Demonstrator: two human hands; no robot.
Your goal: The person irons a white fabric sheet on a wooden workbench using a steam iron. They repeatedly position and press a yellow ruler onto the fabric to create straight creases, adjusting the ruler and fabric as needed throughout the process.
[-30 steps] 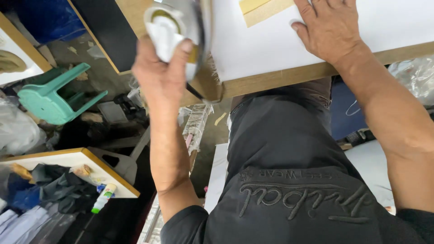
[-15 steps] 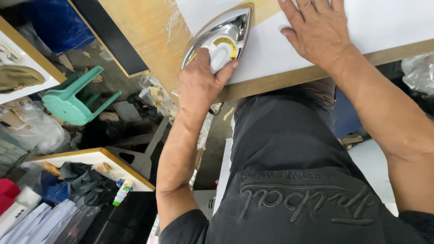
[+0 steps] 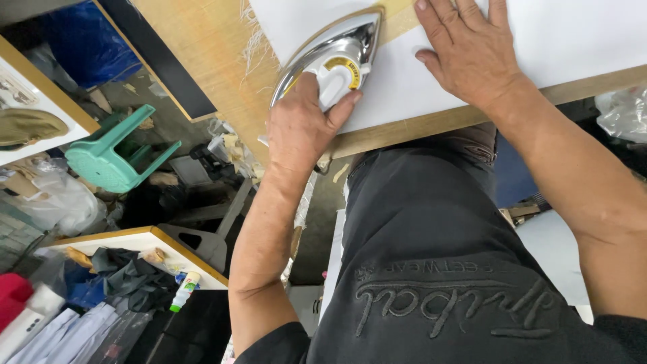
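A: Left hand (image 3: pixel 303 131) state?

B: Clenched. The white handle of the iron (image 3: pixel 340 57) is being gripped, thumb wrapped along its right side. The other fingertips are being hidden under the handle, so their exact hold cannot be told.

A: Iron location?

B: It is being held flat on the white fabric (image 3: pixel 418 87), directly ahead of the left knuckles, chrome nose pointing away toward the tan strip (image 3: pixel 397 20). The cord is not being made out.

A: Right hand (image 3: pixel 472 54)?

B: Released, nothing being grasped. It is being pressed palm-down on the fabric, fingers spread, just right of the iron and apart from it. Fingertips are being cut off by the top edge.

A: Surface?

B: The fabric is being carried on a wooden table (image 3: pixel 431 121); only its near edge is being shown below both wrists. The far side is being cropped.

A: Surroundings?

B: A green stool (image 3: pixel 111 152) is being seen well left of the left hand, on a cluttered floor. Clothing piles (image 3: pixel 128 276) at lower left are being left hard to identify.
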